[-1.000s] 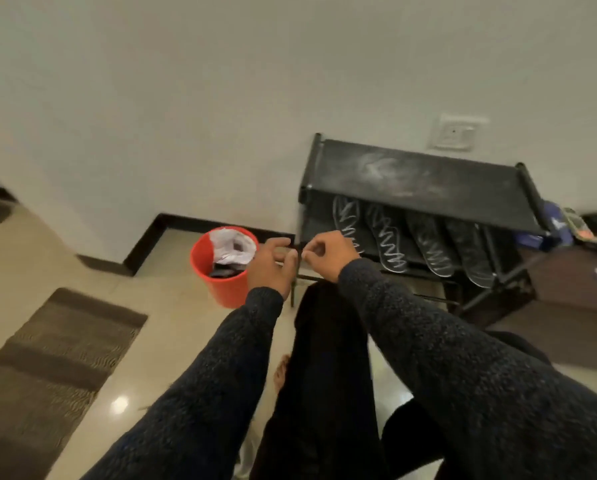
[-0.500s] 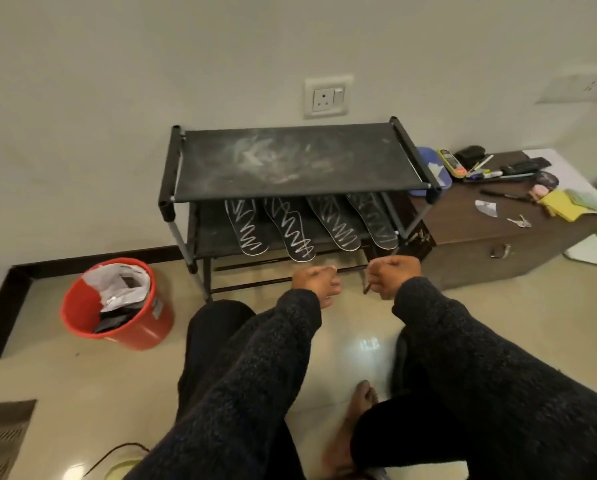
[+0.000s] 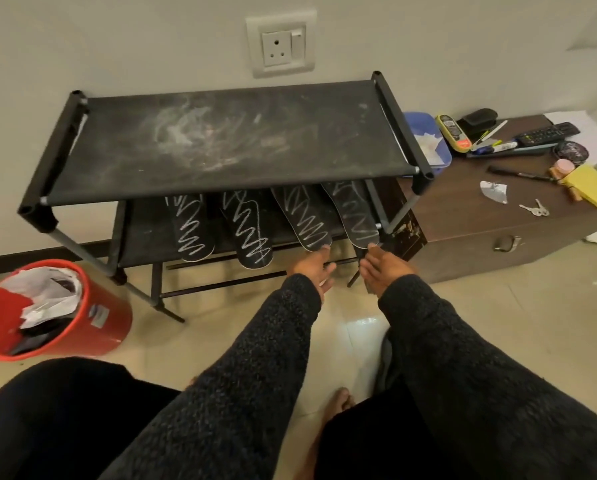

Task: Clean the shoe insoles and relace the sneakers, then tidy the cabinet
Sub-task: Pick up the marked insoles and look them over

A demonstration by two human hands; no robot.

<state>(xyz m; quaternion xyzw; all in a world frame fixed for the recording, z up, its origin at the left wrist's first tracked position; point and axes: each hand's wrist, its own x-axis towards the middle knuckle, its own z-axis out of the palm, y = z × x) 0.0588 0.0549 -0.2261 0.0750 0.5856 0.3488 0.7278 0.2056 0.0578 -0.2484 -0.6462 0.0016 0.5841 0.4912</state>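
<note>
You get dim, warm indoor light. A pale glare patch sits on the glossy floor tiles (image 3: 363, 322) low of centre. Wide-angle bending curves the shoe rack (image 3: 227, 147) and frame edges; fingertips look slightly soft, corners darken.

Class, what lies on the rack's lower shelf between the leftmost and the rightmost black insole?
Head view: two more black insoles with white zigzag scribbles lie between the leftmost and rightmost insole.

No legible text found. The red bucket (image 3: 82, 327) bears a small label (image 3: 98, 315), blurred beyond reading. The yellow device (image 3: 453, 133) on the tabletop (image 3: 470, 216) carries print too small to read. Remote control (image 3: 541, 134) markings likewise cannot be read.
</note>
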